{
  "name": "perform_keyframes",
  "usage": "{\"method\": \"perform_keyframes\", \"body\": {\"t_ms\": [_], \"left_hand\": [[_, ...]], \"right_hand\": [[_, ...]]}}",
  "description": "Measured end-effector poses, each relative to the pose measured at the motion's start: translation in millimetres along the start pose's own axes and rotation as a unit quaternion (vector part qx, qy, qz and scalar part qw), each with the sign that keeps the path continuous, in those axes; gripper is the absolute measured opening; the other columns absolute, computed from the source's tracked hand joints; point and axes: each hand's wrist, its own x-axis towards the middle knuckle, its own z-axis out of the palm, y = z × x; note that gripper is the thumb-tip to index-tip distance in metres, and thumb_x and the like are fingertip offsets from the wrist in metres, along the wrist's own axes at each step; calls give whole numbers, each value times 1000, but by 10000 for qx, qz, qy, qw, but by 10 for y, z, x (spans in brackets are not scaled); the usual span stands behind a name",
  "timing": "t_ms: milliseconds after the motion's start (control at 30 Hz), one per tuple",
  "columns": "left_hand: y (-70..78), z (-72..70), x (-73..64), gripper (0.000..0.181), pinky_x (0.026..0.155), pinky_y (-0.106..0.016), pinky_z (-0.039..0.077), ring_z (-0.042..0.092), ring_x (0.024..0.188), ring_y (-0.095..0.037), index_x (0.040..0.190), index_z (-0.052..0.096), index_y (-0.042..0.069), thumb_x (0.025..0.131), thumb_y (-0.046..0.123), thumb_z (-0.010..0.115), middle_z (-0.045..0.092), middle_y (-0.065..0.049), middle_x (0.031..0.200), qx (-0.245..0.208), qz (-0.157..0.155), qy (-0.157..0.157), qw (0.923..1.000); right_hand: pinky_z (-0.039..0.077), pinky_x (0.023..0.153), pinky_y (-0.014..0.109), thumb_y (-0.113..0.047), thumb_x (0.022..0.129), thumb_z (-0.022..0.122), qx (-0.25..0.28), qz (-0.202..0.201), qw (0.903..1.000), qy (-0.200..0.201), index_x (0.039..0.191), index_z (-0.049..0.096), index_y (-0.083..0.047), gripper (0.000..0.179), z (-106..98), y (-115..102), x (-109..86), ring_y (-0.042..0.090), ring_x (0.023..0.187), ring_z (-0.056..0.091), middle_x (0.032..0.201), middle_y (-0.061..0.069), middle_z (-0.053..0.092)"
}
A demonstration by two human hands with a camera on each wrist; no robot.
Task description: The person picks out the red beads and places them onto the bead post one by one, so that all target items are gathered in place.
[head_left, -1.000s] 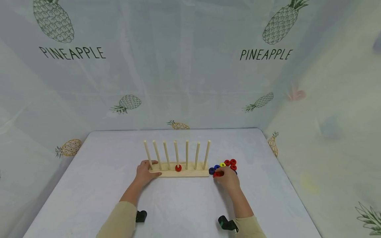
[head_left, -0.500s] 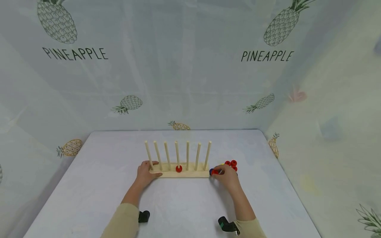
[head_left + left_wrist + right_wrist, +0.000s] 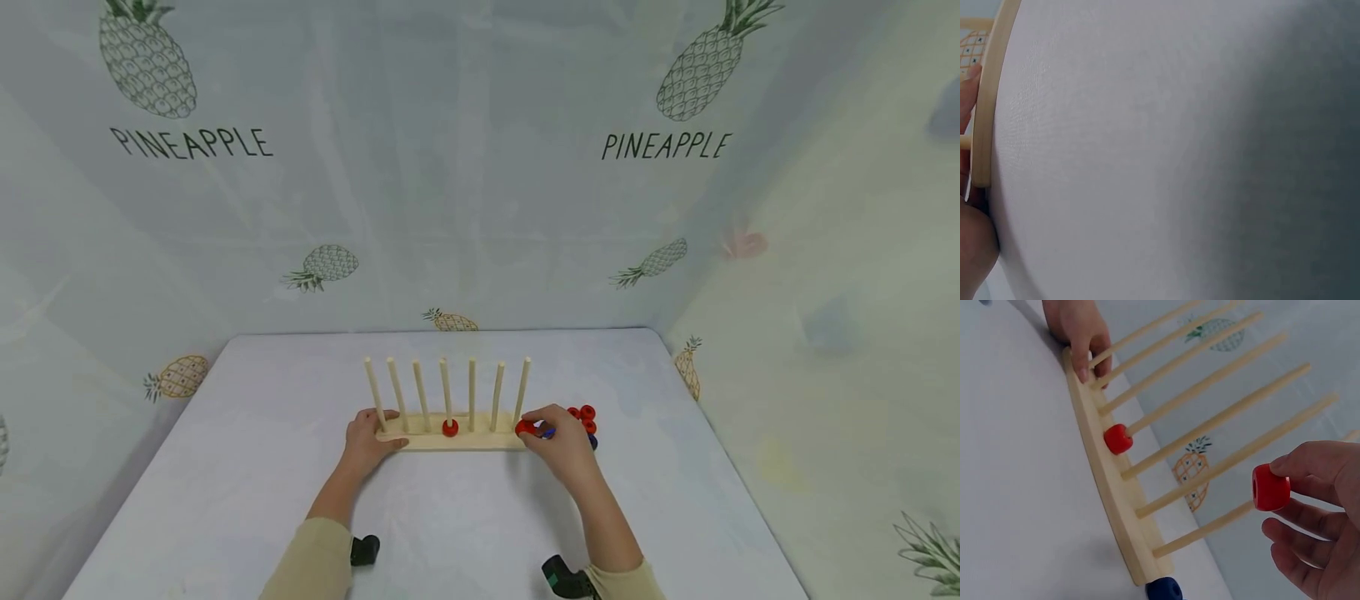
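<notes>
A wooden peg stand [image 3: 465,443] with several upright pegs is on the white table. One red bead [image 3: 1119,439] sits low on its middle peg. My left hand [image 3: 365,442] grips the left end of the base, thumb in front and fingers behind. Between thumb and fingertip, my right hand [image 3: 1329,512] pinches a second red bead [image 3: 1271,487], raised off the table. In the right wrist view that bead overlaps the upper part of the rightmost peg [image 3: 1204,532], its hole facing away from the palm. The left wrist view catches only part of the left hand [image 3: 974,244] at the base's edge.
Right of the stand lie several loose beads, among them red ones [image 3: 588,412] and a dark blue one [image 3: 593,442], partly hidden by my right hand. Another blue bead [image 3: 1164,589] lies by the base's right end. A pineapple-print sheet [image 3: 480,208] hangs behind the table.
My right hand has picked up a red bead from the pile and carried it left and up to the stand's right end. The left hand keeps its grip on the base.
</notes>
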Motion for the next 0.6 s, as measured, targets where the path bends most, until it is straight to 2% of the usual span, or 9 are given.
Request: {"method": "perform_keyframes", "body": {"t_ms": [200,400,600], "left_hand": [[14,11,-18,53,96,-58,31,38,116,-47,121,64,1,76,19,85,48,-26,127,-120,132,125,9998],[-11,15,-24,50,102,-55,25,38,121,-45,121,64,1,76,15,84,50,-25,128,-129,12,225,9997],[20,9,-70,46,101,-56,25,40,120,-45,116,65,-2,76,12,84,54,-26,124,-230,170,348,9990]], "right_hand": [[51,60,28,-11,81,79,130,-417,9990,120,103,74,-11,23,-48,-149,-35,18,78,59,97,0,64],[52,70,30,-10,81,80,294,-824,9960,205,103,74,-12,24,-89,-323,-26,21,87,62,98,-4,65],[54,76,35,-7,81,79,471,-1185,9914,304,106,73,-9,25,-155,-481,-4,20,91,63,100,-3,64]]}}
